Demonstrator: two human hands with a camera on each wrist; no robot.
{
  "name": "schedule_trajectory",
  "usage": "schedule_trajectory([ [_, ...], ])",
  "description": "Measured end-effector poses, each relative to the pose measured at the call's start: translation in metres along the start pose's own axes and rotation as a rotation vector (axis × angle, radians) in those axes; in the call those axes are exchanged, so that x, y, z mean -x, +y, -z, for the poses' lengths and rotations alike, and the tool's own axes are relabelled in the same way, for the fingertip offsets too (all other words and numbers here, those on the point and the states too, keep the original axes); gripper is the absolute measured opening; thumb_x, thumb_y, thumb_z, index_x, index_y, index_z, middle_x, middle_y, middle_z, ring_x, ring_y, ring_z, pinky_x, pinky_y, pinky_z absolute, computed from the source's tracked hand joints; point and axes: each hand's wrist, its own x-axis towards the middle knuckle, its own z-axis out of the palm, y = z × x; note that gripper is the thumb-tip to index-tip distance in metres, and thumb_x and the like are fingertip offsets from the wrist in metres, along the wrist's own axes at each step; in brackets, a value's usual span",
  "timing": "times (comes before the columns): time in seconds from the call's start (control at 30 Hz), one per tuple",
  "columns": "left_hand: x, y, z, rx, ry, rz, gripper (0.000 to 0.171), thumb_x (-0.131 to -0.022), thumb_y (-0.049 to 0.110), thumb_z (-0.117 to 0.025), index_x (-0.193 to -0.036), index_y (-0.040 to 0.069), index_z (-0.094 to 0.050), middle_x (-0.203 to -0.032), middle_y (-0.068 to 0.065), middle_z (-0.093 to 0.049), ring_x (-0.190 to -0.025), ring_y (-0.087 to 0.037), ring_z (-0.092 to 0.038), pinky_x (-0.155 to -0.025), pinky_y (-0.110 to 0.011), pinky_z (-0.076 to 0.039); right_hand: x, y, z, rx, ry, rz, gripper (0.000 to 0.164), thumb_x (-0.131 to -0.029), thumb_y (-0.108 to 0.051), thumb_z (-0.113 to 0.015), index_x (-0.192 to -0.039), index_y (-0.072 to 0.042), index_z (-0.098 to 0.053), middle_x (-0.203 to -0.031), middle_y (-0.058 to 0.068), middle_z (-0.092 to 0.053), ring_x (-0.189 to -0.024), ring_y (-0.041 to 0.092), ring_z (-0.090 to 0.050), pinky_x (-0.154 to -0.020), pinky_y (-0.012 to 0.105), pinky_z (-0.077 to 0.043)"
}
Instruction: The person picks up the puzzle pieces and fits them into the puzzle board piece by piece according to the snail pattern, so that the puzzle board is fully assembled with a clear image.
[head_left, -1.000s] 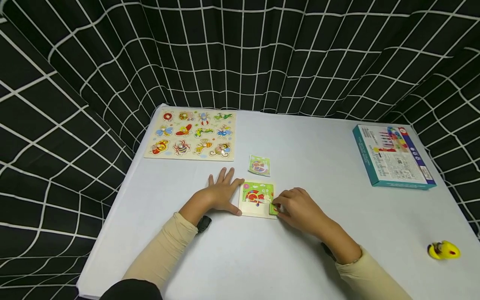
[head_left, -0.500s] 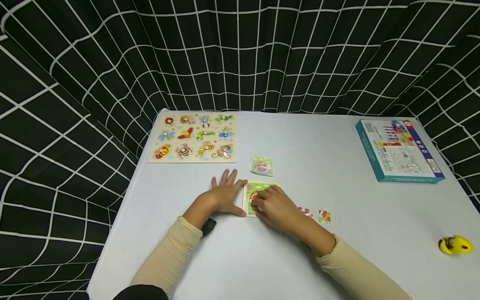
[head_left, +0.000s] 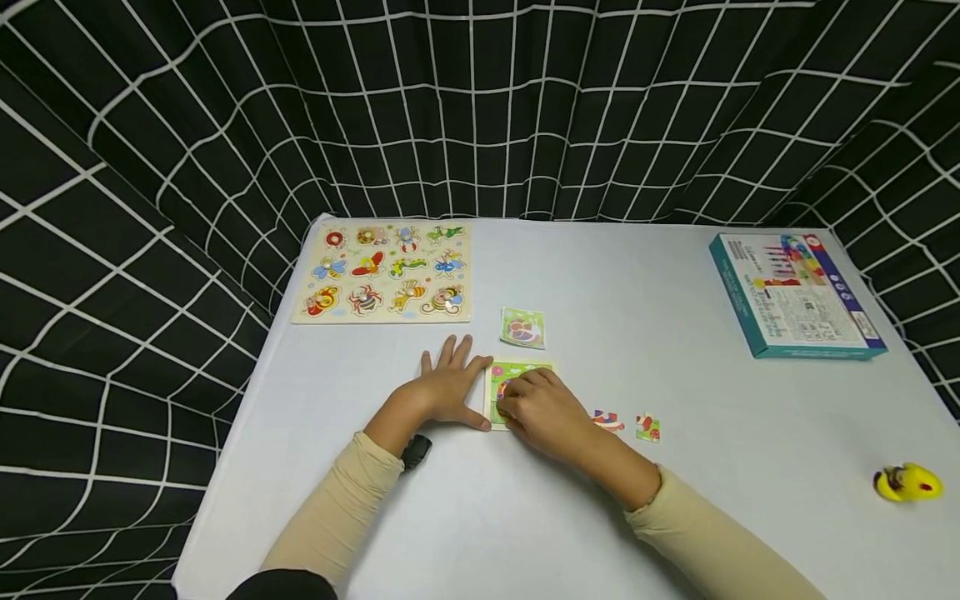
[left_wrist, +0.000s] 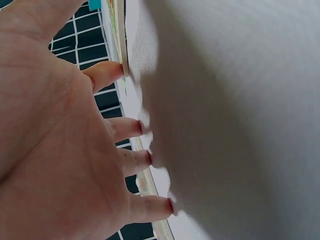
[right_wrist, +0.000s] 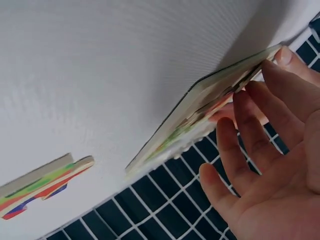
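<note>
A small square puzzle board point(head_left: 488, 393) lies on the white table with a green and red snail picture partly filled in. My left hand point(head_left: 444, 395) rests flat beside it with spread fingers, thumb and index finger touching its left edge. Over the board's lower left, my right hand point(head_left: 546, 415) pinches a puzzle piece point(right_wrist: 242, 80) against the board between thumb and fingertips. Most of that piece and the board's right part are hidden by the hand in the head view. Two loose puzzle pieces, a striped one point(head_left: 607, 420) and a mushroom one point(head_left: 648, 427), lie right of the board.
A small picture card point(head_left: 522, 327) lies just beyond the board. Farther back left is a wooden insect puzzle point(head_left: 386, 275). A teal-edged box point(head_left: 798, 296) stands at the back right, a yellow toy point(head_left: 907, 482) at the right. Black gridded curtain point(head_left: 517, 108) surrounds the table.
My right hand has moved left from the board's right edge to its lower left corner, carrying the green puzzle piece there. The left hand has stayed at the left edge.
</note>
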Motion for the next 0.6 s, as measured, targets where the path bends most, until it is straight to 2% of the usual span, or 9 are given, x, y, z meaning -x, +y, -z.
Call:
schedule_trajectory([
  [0.3,0.0000,0.0003,-0.0017,0.011,-0.014,0.003,0.106,-0.070,0.061,-0.078,-0.154,0.022,-0.026,-0.162,-0.018,0.004,-0.148,-0.040,0.011,-0.110,-0.071,-0.005,0.0002,-0.0014,0.0040,0.040,-0.014,0.020,0.009,-0.079,-0.020,-0.080,-0.087,-0.018,-0.077,-0.095,-0.002,-0.071,-0.100,0.023,-0.063,-0.098,0.044,-0.044],
  [0.6,0.0001,0.0002,-0.0006,0.000,-0.001,0.000,0.105,-0.070,0.060,-0.078,-0.154,0.022,-0.026,-0.162,-0.019,0.003,-0.148,-0.041,0.010,-0.110,-0.071,-0.006,0.0006,0.0017,-0.0001,0.066,0.027,0.055,0.011,-0.079,-0.020,-0.080,-0.090,-0.019,-0.077,-0.094,-0.004,-0.070,-0.098,0.021,-0.063,-0.099,0.045,-0.043],
])
